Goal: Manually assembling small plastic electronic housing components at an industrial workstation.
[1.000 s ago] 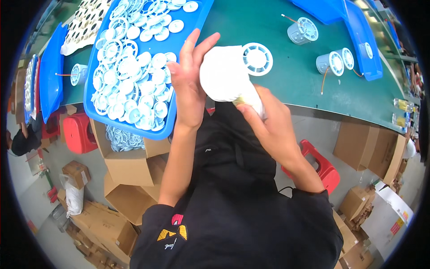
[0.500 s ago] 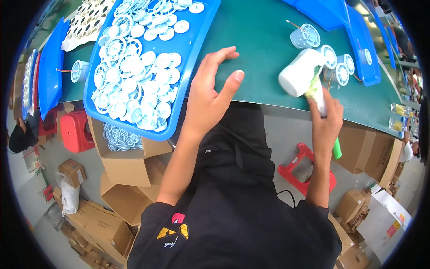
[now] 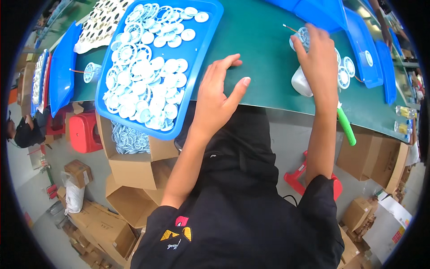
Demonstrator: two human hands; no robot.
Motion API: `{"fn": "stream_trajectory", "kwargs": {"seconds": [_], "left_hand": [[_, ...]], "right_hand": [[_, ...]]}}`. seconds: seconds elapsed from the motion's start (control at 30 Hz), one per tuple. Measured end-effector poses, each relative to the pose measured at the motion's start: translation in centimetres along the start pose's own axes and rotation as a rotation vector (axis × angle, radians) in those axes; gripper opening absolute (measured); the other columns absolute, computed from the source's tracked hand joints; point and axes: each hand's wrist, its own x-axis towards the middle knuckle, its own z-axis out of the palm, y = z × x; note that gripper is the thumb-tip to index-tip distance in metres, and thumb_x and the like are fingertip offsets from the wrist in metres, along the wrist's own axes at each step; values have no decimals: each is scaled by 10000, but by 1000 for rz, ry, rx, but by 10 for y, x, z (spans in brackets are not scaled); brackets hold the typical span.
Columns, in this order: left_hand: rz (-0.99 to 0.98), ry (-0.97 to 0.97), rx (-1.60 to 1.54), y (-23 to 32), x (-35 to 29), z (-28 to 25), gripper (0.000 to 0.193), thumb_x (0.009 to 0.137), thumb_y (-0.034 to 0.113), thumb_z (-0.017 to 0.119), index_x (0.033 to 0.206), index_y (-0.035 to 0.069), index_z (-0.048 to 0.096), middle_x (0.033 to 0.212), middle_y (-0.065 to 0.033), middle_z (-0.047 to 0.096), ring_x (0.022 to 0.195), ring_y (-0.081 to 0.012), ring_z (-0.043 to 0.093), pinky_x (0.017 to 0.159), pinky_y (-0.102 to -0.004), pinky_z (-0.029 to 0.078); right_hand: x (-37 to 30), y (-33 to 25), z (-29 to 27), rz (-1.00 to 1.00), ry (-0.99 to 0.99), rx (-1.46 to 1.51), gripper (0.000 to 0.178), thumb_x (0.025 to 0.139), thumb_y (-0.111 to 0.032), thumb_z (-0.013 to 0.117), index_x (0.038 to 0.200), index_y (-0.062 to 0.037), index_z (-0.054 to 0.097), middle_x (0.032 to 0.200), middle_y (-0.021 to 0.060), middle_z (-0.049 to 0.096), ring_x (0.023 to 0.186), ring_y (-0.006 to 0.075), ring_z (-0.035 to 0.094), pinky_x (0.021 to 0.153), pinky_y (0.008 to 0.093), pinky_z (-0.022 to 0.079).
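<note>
My left hand [image 3: 217, 96] hovers at the table's front edge beside the blue tray [image 3: 190, 83]. Its thumb and fingers are apart, with nothing between them. The tray holds many pale blue discs and rings [image 3: 154, 71]. Farther right, my right hand [image 3: 320, 62] reaches over the table, its thumb and fingertips on either side of a pale blue cup-shaped part [image 3: 302, 36] with thin wires. Below that hand is a white container [image 3: 301, 83], partly hidden by it. A green handle [image 3: 346, 125] sticks out past the table edge beside my right forearm.
More pale blue wired parts [image 3: 344, 77] stand just right of my right hand. Another wired part [image 3: 92, 72] stands left of the tray. Blue bins [image 3: 365, 49] line the right side. Open cardboard boxes [image 3: 132, 172] and red stools [image 3: 84, 132] are below the table.
My right hand has let go of the white container and moved up to the pale blue part, which has shifted slightly left. The green handle shows more fully. My left hand is nearly unchanged.
</note>
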Motion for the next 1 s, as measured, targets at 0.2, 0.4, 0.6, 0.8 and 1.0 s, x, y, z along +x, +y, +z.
{"fn": "stream_trajectory", "kwargs": {"seconds": [0.2, 0.4, 0.6, 0.8, 1.0], "left_hand": [[-72, 128, -181, -5, -1, 8, 661, 933, 132, 812, 1492, -45, 506, 1426, -219, 641, 1368, -332, 592, 1169, -444, 447], [186, 61, 199, -11, -1, 11, 735, 775, 177, 906, 1417, 10, 588, 1374, -189, 631, 1284, -402, 590, 1061, -479, 490], [150, 1, 232, -7, -1, 12, 791, 742, 206, 919, 1430, 21, 575, 1354, -169, 631, 1257, -390, 594, 1050, -486, 472], [169, 59, 126, -8, -2, 9, 949, 769, 137, 914, 1574, 22, 424, 1381, -175, 628, 1263, -382, 606, 1085, -453, 481], [129, 68, 68, -5, -3, 8, 968, 798, 131, 903, 1605, 20, 379, 1414, -196, 616, 1307, -366, 599, 1124, -451, 467]], "right_hand": [[-10, -23, 6, -84, -193, 336, 343, 957, -241, 751, 1210, -21, 681, 1222, 160, 675, 1043, 389, 666, 925, 507, 536], [-32, -85, -15, 105, -411, 472, 342, 991, -359, 746, 1118, -43, 714, 997, 208, 644, 821, 425, 689, 687, 490, 566], [-24, -79, -10, 248, -443, 736, 236, 993, -230, 749, 1012, 5, 765, 889, 175, 658, 770, 316, 672, 691, 404, 537], [-21, -83, -6, 292, -414, 863, 189, 971, -152, 773, 1024, 30, 771, 875, 129, 667, 762, 217, 659, 674, 356, 517], [-20, -91, 0, 117, -219, 808, 179, 964, -141, 778, 997, 36, 768, 844, 119, 669, 725, 205, 655, 642, 338, 507]]}}
